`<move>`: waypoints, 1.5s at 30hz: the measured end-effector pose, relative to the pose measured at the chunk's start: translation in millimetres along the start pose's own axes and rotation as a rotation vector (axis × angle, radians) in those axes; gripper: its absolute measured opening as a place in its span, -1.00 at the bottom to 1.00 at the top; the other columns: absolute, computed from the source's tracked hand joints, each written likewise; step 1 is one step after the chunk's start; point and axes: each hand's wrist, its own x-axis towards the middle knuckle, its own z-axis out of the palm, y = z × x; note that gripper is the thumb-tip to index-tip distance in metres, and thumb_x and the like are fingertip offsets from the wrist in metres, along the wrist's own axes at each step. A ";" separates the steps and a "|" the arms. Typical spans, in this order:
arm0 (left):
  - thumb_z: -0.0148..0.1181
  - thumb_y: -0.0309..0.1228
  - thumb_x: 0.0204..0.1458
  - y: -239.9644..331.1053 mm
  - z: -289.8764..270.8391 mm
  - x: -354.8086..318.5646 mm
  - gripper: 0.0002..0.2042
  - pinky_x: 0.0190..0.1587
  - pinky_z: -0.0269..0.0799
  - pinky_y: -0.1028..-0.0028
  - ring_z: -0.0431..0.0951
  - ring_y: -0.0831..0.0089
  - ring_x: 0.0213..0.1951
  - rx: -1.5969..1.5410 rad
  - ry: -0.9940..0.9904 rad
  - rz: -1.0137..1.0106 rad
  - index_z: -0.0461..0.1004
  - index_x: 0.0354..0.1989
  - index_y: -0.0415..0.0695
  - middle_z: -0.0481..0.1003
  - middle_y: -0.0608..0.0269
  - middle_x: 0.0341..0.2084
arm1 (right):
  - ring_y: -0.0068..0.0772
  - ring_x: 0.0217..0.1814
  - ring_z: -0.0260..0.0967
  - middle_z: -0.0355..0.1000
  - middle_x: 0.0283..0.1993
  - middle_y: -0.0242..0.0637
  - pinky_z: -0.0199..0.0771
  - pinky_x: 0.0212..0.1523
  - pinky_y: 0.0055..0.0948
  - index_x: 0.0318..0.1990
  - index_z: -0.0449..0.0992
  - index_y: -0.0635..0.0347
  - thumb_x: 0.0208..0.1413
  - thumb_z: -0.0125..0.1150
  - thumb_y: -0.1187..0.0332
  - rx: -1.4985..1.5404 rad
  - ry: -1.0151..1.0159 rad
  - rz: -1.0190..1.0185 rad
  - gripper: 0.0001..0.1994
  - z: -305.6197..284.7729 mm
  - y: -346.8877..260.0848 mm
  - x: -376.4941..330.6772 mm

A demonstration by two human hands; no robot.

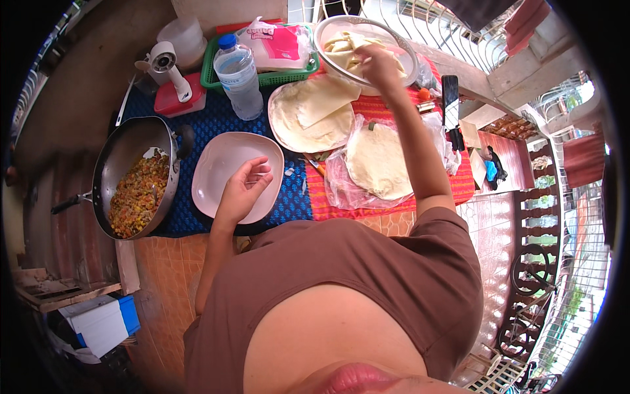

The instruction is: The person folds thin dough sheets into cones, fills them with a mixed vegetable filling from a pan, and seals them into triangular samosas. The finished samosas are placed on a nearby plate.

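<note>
Brown shirt (341, 253) nearest, pink plate (216, 154) beyond

Above the plate, the left hand (244, 189) is held, its grip loosely spread. Beyond the plate, rightward, the right hand (375, 64) is held over a bowl (409, 62) of folded wrappers (342, 44); whether anything is pinched cannot be told. Left of the plate, chopped filling (139, 197) is contained in a pan (121, 148).

Pale pink plate (220, 154), blue-patterned cloth (296, 205)
</note>
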 end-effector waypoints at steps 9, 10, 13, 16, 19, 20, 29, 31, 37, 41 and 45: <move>0.23 -0.43 0.06 5.2 7.3 6.2 -0.61 -0.06 0.42 0.51 0.49 0.48 -0.12 0.051 -0.029 0.016 0.38 0.08 -0.17 0.48 0.23 -0.16 | -0.27 -0.29 0.48 0.50 -0.45 -0.31 0.38 -0.32 -0.23 -0.40 0.57 0.01 -0.07 0.03 0.43 -0.417 -0.326 -0.491 -0.83 84.6 5.2 -60.5; 0.24 -0.44 0.04 -0.9 5.0 6.9 -0.58 -0.05 0.41 0.50 0.48 0.47 -0.10 0.048 -0.022 0.018 0.36 0.10 -0.16 0.47 0.22 -0.13 | -0.18 -0.33 0.50 0.52 -0.44 -0.22 0.44 -0.28 -0.20 -0.43 0.58 0.06 -0.10 0.07 0.45 -0.166 -0.227 -0.319 -0.85 72.9 -10.9 -61.7; 0.30 -0.44 -0.03 -12.3 6.2 15.4 -0.38 0.05 0.35 0.39 0.38 0.37 0.05 -0.087 0.128 0.162 0.19 0.24 -0.12 0.34 0.15 0.06 | -0.39 -0.27 0.52 0.55 -0.26 -0.27 0.51 -0.24 -0.40 -0.25 0.53 0.29 -0.04 0.19 0.53 0.864 -0.334 -0.100 -0.84 38.6 -45.4 -58.7; 0.41 -0.37 -0.12 4.0 -3.2 19.4 -0.11 0.19 0.19 0.27 0.19 0.27 0.21 -0.268 0.126 0.223 -0.08 0.34 -0.10 0.06 0.10 0.26 | -0.42 -0.09 0.48 0.50 -0.12 -0.28 0.51 -0.03 -0.36 -0.07 0.46 0.29 0.08 0.14 0.52 1.328 -0.584 0.167 -0.76 12.9 -81.2 -74.8; 0.37 -0.31 -0.07 -1.5 -16.3 25.6 -0.35 -0.01 0.36 0.45 0.43 0.40 -0.05 -0.481 0.058 0.253 0.20 0.18 -0.22 0.36 0.14 0.01 | -0.40 -0.06 0.48 0.47 -0.05 -0.27 0.55 -0.07 -0.35 0.03 0.40 0.21 0.10 0.12 0.52 1.525 -0.653 0.329 -0.69 41.7 -100.3 -107.5; 0.36 -0.31 -0.05 -6.4 -29.4 25.7 -0.44 -0.10 0.40 0.50 0.49 0.45 -0.16 -0.478 0.021 0.153 0.29 0.11 -0.24 0.44 0.18 -0.10 | -0.39 -0.04 0.46 0.45 -0.04 -0.24 0.57 -0.10 -0.35 0.10 0.32 0.18 0.09 0.13 0.55 1.465 -0.672 0.414 -0.61 50.9 -108.4 -118.2; 0.15 -0.51 -0.04 -55.1 -73.3 0.9 -0.73 -0.35 0.40 0.26 0.51 0.12 -0.44 0.548 0.382 0.098 0.37 -0.11 -0.14 0.49 0.08 -0.48 | -0.01 0.31 0.10 0.11 0.29 -0.23 -0.16 0.35 0.21 0.15 0.36 -0.25 -0.27 0.13 0.61 0.025 -0.307 -0.570 -0.30 108.6 -160.7 -172.2; 0.11 -0.53 -0.02 -55.7 -76.4 0.0 -0.74 -0.31 0.40 0.19 0.51 0.00 -0.39 0.578 0.436 0.151 0.34 -0.12 -0.13 0.48 0.03 -0.43 | -0.14 0.31 0.12 0.18 0.25 -0.31 -0.16 0.32 0.30 0.07 0.46 -0.25 -0.24 0.12 0.59 -0.075 -0.542 -0.710 -0.38 118.0 -170.1 -170.1; -0.02 -0.64 -0.02 -66.5 -101.3 -3.2 -0.85 -0.26 0.41 0.15 0.48 -0.06 -0.30 0.774 0.398 0.258 0.36 -0.27 -0.17 0.40 0.01 -0.34 | -0.24 0.37 0.02 0.22 0.20 -0.34 -0.21 0.32 0.32 -0.14 0.58 -0.22 -0.22 0.20 0.49 -0.200 -0.534 -0.714 -0.58 120.1 -160.7 -162.6; -0.05 -0.66 -0.04 -80.7 -104.0 -8.0 -0.84 -0.21 0.43 0.19 0.49 0.01 -0.26 0.741 0.366 0.203 0.45 -0.34 -0.20 0.39 0.05 -0.30 | -0.35 0.12 0.25 0.42 -0.13 -0.43 0.06 0.21 -0.01 -0.39 0.56 -0.08 -0.19 0.28 0.39 0.004 -0.495 -0.692 -0.86 116.7 -147.7 -168.2; -0.03 -0.66 -0.07 -70.3 -103.2 -14.9 -0.83 -0.11 0.41 0.22 0.47 0.03 -0.17 0.830 0.288 0.183 0.46 -0.32 -0.24 0.36 0.01 -0.20 | -0.42 -0.10 0.34 0.45 -0.37 -0.52 0.14 0.03 -0.28 -0.46 0.55 -0.04 -0.18 0.32 0.37 0.066 -0.446 -0.528 -0.91 94.9 -129.8 -179.9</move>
